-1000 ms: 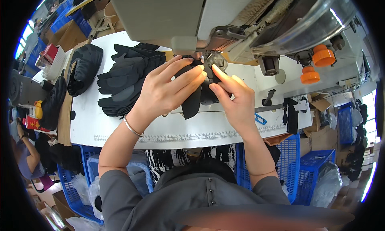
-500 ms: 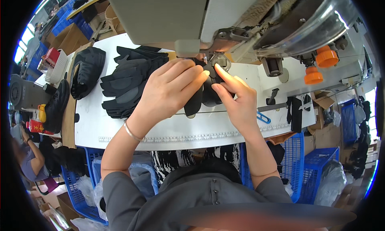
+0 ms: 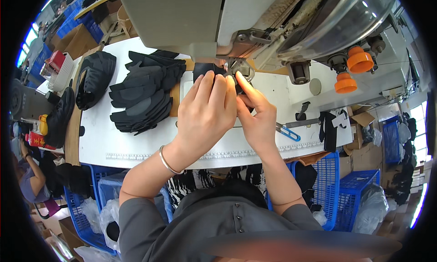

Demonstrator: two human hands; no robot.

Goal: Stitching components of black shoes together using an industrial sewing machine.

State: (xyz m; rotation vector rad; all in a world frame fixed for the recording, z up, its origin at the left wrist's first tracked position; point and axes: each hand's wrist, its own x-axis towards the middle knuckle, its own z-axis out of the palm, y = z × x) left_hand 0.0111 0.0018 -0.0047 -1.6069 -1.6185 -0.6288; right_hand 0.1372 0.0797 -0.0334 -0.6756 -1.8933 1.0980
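Observation:
Both hands are at the foot of a sewing machine (image 3: 182, 21), by its presser foot and needle area (image 3: 233, 67). My left hand (image 3: 205, 108), with a bracelet at the wrist, lies over a black shoe-upper piece (image 3: 205, 70), fingers together and pressing on it. My right hand (image 3: 256, 111) is just beside it, index finger and thumb stretched toward the needle, gripping the piece's near side. Most of the piece is hidden under my fingers; a dark part shows beyond my left fingertips. To the left lies a fanned stack of black shoe pieces (image 3: 143, 89).
A black shoe (image 3: 96, 78) stands left of the stack, and another black shoe (image 3: 60, 118) farther left. A blue-handled cutter (image 3: 287, 133) lies right of my right hand. A ruler strip (image 3: 136, 156) runs along the table's near edge. Blue crates (image 3: 325, 187) stand below.
The black piece has turned: its long end, earlier hanging toward me between my hands, now shows beyond my left fingertips. My hands have drawn closer together. The view has shifted slightly.

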